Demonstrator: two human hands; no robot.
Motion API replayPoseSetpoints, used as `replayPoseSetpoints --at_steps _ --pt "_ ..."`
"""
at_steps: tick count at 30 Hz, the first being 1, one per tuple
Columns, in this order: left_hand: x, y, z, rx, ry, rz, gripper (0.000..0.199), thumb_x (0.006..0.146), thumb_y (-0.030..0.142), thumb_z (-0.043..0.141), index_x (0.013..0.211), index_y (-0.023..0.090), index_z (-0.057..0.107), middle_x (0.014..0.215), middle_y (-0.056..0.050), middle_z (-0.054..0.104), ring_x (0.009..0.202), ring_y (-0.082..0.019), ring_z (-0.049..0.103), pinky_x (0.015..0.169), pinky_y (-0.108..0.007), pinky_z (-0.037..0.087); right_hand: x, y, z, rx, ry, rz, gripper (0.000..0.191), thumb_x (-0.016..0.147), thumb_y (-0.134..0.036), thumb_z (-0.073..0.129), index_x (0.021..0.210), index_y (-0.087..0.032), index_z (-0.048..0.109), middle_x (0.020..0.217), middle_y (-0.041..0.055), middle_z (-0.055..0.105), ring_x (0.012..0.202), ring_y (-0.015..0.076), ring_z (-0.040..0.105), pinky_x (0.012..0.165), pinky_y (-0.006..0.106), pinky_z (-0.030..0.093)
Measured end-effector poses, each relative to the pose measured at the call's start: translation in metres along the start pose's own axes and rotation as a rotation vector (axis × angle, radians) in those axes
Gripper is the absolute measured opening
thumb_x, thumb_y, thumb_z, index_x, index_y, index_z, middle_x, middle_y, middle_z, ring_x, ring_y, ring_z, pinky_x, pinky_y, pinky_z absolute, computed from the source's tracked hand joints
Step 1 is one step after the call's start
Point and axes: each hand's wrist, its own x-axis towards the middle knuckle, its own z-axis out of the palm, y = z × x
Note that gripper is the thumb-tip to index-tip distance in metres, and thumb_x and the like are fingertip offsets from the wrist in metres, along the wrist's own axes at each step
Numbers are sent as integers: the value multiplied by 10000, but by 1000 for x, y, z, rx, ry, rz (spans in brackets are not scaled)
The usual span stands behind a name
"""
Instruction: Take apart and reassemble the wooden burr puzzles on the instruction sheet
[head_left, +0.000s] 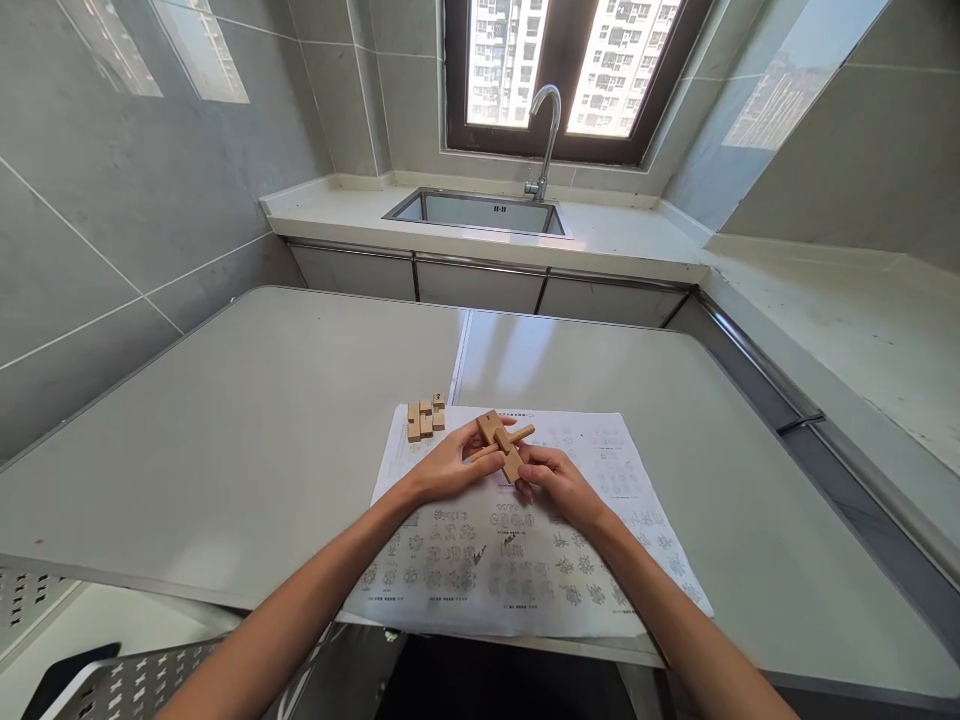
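Several wooden pieces joined crosswise (pixel 500 443) are held above a printed sheet (pixel 517 575). A flat notched bar slants down to the right, and a thin rod crosses it. My left hand (pixel 457 465) is closed on the left side of these pieces, thumb along the rod. At the lower right end of the bar, the fingers of my right hand (pixel 559 480) are closed on it. Several more notched wooden blocks (pixel 426 419) stand side by side at the sheet's upper left corner, left of my hands.
The sheet lies on a pale table (pixel 300 430) with a seam down its middle. Beyond are a counter with a sink (pixel 480 212), a faucet (pixel 550 140) and a window. A perforated chair (pixel 142 680) is at the lower left.
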Motion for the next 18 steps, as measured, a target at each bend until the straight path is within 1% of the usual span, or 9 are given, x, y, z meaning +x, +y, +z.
replayPoseSetpoints --at_steps 3,7,10,13,16,18 --pt "1 1 -1 -31 13 15 647 929 589 692 1430 194 582 1454 -165 639 1364 -351 591 1182 -518 426 0 -1 0 63 33 4 265 885 -343 628 651 -221 612 576 -7 599 552 167 511 645 319 426" --pt "3 3 -2 -46 30 -5 605 898 559 731 1371 191 646 1448 -155 644 1366 -370 585 1177 -541 429 1 0 -2 142 100 -4 281 898 -361 610 657 -215 611 596 4 610 536 155 486 606 309 410" --pt "5 3 -2 -61 33 -6 612 885 520 753 1397 206 633 1442 -141 649 1339 -355 609 1173 -530 439 2 2 -3 183 151 -16 296 914 -381 609 674 -208 628 583 8 604 545 155 476 595 301 397" --pt "5 2 -3 -83 30 3 615 903 511 741 1422 208 612 1457 -152 634 1274 -326 656 1140 -481 471 4 2 -3 225 176 -23 313 918 -402 615 679 -203 645 577 11 593 544 155 466 574 297 391" --pt "4 -1 -4 -104 22 -6 669 908 570 721 1450 202 584 1461 -182 622 1251 -324 668 1072 -442 509 4 1 -2 274 174 -24 333 901 -410 635 638 -207 618 559 4 564 531 150 458 542 288 377" --pt "4 -3 -5 -124 11 -17 737 883 611 735 1473 205 560 1440 -192 633 1267 -340 657 1060 -452 512 4 0 -2 305 155 -19 337 884 -409 650 618 -209 597 546 -4 542 521 144 454 524 281 365"
